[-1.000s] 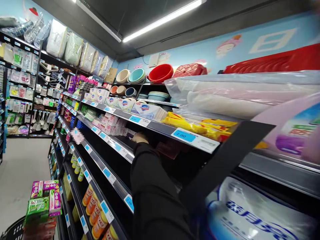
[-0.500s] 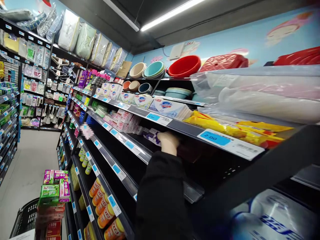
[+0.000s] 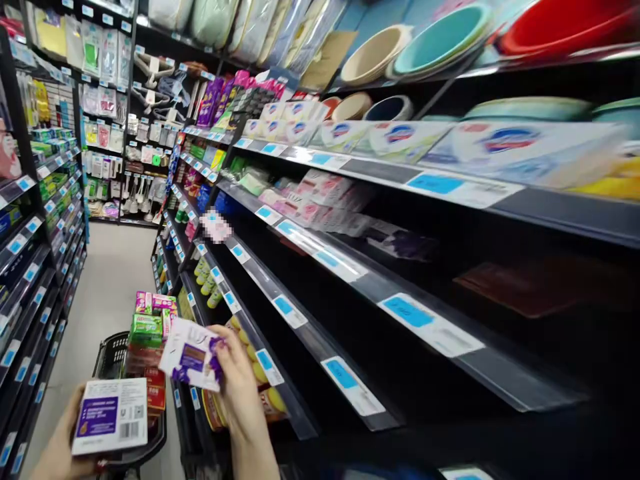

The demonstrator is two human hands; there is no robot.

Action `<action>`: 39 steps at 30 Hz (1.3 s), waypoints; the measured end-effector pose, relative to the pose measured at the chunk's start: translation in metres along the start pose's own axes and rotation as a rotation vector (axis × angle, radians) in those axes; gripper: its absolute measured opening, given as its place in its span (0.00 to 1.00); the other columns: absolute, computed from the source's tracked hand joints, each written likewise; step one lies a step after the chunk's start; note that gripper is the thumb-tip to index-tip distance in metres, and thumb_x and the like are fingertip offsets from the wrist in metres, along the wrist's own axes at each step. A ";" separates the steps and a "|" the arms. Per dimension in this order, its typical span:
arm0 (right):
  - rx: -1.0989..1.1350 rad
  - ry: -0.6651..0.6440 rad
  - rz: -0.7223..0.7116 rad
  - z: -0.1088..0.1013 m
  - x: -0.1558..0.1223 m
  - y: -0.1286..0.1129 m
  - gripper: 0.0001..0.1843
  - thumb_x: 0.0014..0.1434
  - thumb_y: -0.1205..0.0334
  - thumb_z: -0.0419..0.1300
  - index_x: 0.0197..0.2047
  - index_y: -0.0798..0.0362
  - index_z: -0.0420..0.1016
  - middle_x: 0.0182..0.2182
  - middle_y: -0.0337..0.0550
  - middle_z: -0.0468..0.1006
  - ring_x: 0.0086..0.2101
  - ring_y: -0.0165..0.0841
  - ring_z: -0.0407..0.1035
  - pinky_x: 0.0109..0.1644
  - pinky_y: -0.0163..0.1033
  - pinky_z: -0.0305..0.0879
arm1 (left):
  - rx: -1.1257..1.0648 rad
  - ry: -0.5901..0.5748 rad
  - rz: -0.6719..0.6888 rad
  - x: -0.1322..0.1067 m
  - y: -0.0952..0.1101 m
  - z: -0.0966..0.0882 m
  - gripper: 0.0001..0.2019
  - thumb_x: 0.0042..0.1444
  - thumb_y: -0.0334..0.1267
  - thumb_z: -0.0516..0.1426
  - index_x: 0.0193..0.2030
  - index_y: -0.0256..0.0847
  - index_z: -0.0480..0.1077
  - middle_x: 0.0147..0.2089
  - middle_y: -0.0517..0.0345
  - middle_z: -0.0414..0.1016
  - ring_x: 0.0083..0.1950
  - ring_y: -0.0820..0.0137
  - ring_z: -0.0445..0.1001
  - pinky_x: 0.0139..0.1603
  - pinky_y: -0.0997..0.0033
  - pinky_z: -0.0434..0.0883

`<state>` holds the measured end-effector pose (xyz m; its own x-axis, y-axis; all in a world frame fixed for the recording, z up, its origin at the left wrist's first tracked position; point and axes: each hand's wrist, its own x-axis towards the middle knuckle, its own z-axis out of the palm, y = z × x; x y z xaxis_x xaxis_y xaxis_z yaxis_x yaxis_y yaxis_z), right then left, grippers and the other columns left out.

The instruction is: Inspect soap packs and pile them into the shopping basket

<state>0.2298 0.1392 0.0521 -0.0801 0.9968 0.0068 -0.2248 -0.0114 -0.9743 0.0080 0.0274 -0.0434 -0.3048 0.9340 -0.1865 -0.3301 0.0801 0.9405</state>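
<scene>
My right hand [image 3: 237,380] grips a white and purple soap box [image 3: 193,355] by its right end, in front of the lower shelves. At the lower left, my left hand [image 3: 65,433] is closed around another white soap box [image 3: 111,417], whose printed purple panel and barcode face me. Both boxes are over or close to a black shopping basket [image 3: 161,437]. Stacked in the basket are green and pink boxes [image 3: 147,329] and red packs [image 3: 156,390]. A dark purple and white soap pack [image 3: 400,239] lies on the shelf among pink soap boxes [image 3: 325,190].
A shelf edge with price tags [image 3: 430,327] slants across the right side. White soap cartons [image 3: 390,139] and plastic basins [image 3: 440,40] stand above. Yellow-lidded tubs [image 3: 273,400] sit low behind my right hand. The aisle floor [image 3: 115,267] runs between the racks on the left.
My right hand has come out of the shelf and down to the left with a soap box. My left hand, holding another box, has come into view. The camera has turned left.
</scene>
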 end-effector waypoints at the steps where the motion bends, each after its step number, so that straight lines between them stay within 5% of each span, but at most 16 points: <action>1: -0.002 -0.045 0.040 0.012 -0.007 0.014 0.16 0.56 0.45 0.58 0.43 0.47 0.68 0.39 0.41 0.76 0.39 0.39 0.72 0.41 0.42 0.69 | 0.007 -0.017 0.020 0.002 -0.005 0.000 0.42 0.18 0.38 0.70 0.48 0.45 0.62 0.37 0.57 0.78 0.36 0.58 0.76 0.38 0.64 0.72; 5: -0.327 -0.174 -0.004 0.044 -0.030 0.043 0.15 0.63 0.47 0.49 0.44 0.46 0.69 0.43 0.42 0.74 0.45 0.38 0.69 0.51 0.43 0.64 | 0.025 -0.020 0.082 0.005 -0.013 0.002 0.38 0.21 0.30 0.64 0.47 0.44 0.62 0.40 0.58 0.78 0.39 0.60 0.76 0.41 0.68 0.71; 11: -0.753 -0.300 -0.212 0.064 -0.043 0.036 0.13 0.63 0.55 0.50 0.48 0.46 0.68 0.48 0.45 0.69 0.51 0.42 0.61 0.56 0.50 0.59 | -0.007 -0.061 0.050 0.005 -0.022 -0.006 0.38 0.23 0.27 0.65 0.48 0.45 0.62 0.42 0.57 0.77 0.41 0.58 0.76 0.45 0.65 0.70; 16: -0.909 -0.685 -0.239 0.066 -0.035 0.010 0.44 0.35 0.53 0.74 0.57 0.48 0.66 0.48 0.48 0.70 0.48 0.50 0.58 0.54 0.58 0.60 | 0.005 -0.115 0.061 0.003 -0.030 -0.012 0.42 0.20 0.29 0.68 0.49 0.45 0.60 0.45 0.54 0.76 0.46 0.56 0.74 0.50 0.63 0.67; 19: -0.853 -0.797 -0.277 0.056 -0.024 -0.002 0.41 0.30 0.60 0.74 0.52 0.47 0.70 0.45 0.46 0.71 0.46 0.48 0.61 0.52 0.53 0.62 | 0.031 -0.102 0.058 0.000 -0.027 -0.010 0.42 0.20 0.30 0.68 0.49 0.45 0.60 0.42 0.55 0.75 0.44 0.57 0.73 0.49 0.63 0.67; 21: -0.589 -0.820 -0.278 0.046 -0.020 -0.005 0.37 0.34 0.60 0.72 0.50 0.46 0.69 0.45 0.44 0.71 0.46 0.45 0.64 0.52 0.51 0.63 | 0.020 -0.121 0.050 -0.001 -0.023 -0.009 0.42 0.21 0.31 0.67 0.50 0.45 0.60 0.41 0.56 0.75 0.41 0.59 0.73 0.46 0.64 0.68; 25: 0.037 -0.761 -0.210 0.033 -0.022 0.002 0.30 0.42 0.48 0.69 0.48 0.44 0.66 0.44 0.44 0.71 0.47 0.46 0.68 0.54 0.55 0.62 | -0.035 -0.121 0.060 -0.002 -0.017 -0.011 0.39 0.23 0.34 0.67 0.49 0.44 0.62 0.41 0.55 0.76 0.40 0.60 0.74 0.44 0.67 0.68; 29: 0.337 -0.687 -0.135 0.038 -0.032 0.018 0.31 0.40 0.44 0.71 0.47 0.39 0.66 0.43 0.41 0.72 0.47 0.49 0.71 0.54 0.63 0.61 | -0.038 -0.117 0.072 0.000 -0.021 -0.014 0.41 0.22 0.35 0.68 0.49 0.43 0.62 0.42 0.55 0.77 0.41 0.60 0.74 0.46 0.67 0.67; 33: 0.537 -0.551 -0.057 0.045 -0.034 0.030 0.29 0.40 0.50 0.72 0.45 0.35 0.68 0.41 0.37 0.75 0.45 0.47 0.74 0.53 0.60 0.65 | -0.069 -0.132 0.058 0.001 -0.028 -0.014 0.40 0.21 0.29 0.66 0.49 0.46 0.60 0.40 0.59 0.77 0.40 0.62 0.75 0.45 0.68 0.69; 39: 0.551 -0.132 0.079 0.051 -0.029 0.030 0.36 0.43 0.50 0.68 0.56 0.43 0.66 0.43 0.45 0.80 0.49 0.48 0.71 0.58 0.60 0.62 | -0.047 -0.151 0.002 0.001 -0.034 -0.016 0.41 0.24 0.29 0.65 0.51 0.48 0.59 0.39 0.59 0.78 0.26 0.69 0.73 0.28 0.72 0.70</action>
<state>0.1760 0.1057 0.0343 -0.2300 0.9732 0.0008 -0.6833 -0.1609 -0.7122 0.0046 0.0203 -0.0800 -0.1693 0.9761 -0.1363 -0.3724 0.0647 0.9258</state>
